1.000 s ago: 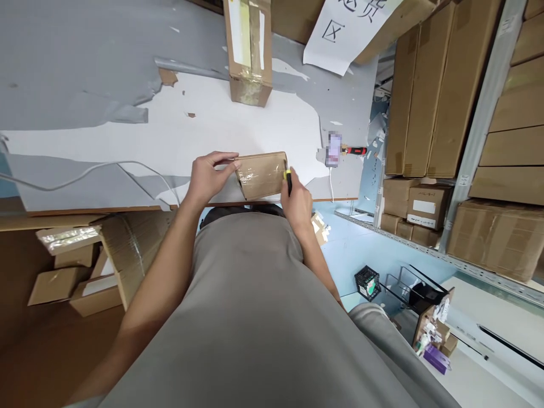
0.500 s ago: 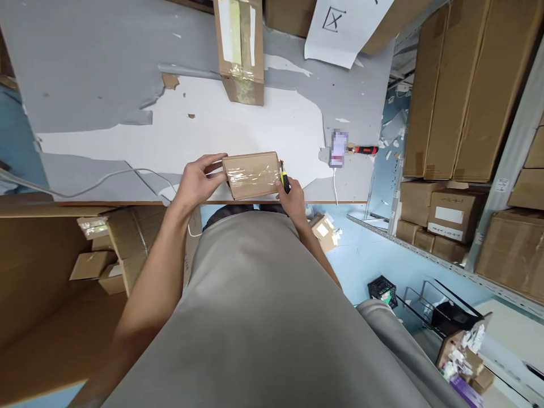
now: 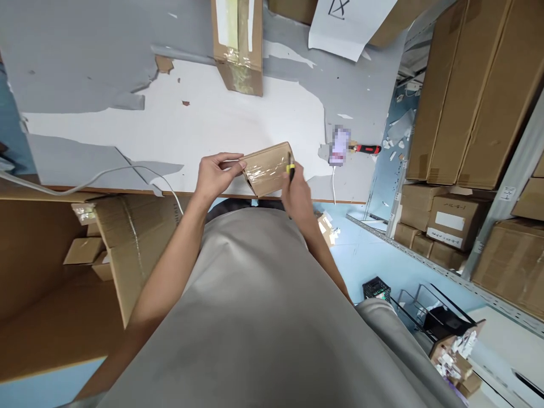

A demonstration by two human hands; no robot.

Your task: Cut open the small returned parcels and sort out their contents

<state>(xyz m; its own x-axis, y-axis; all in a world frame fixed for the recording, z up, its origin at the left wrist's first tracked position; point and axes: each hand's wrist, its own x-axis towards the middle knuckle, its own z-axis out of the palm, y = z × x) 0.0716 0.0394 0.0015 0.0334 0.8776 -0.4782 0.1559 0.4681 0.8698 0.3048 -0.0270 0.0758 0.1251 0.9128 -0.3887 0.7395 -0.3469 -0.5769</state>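
Note:
A small cardboard box (image 3: pixel 268 169) with shiny clear tape across its face is tilted near the front edge of the worktable (image 3: pixel 221 122). My left hand (image 3: pixel 217 174) grips its left end, thumb on the near face. In my right hand (image 3: pixel 296 190) is a yellow and black utility knife (image 3: pixel 290 169), its upper end against the right end of the box. Whether the blade is out is too small to tell. The fingers of my right hand are curled round the handle.
A taped carton (image 3: pixel 238 56) stands at the back, beside a white paper sheet (image 3: pixel 346 25). To the right lie a phone (image 3: pixel 340 146) on a cable and a red-black handled tool (image 3: pixel 368 149). Shelves of cartons (image 3: pixel 463 102) flank the right; a large open carton (image 3: pixel 55 300) the left.
The box has turned, its right end higher and its left end lower. My left hand has shifted right with it, and my right hand has moved slightly right with the knife.

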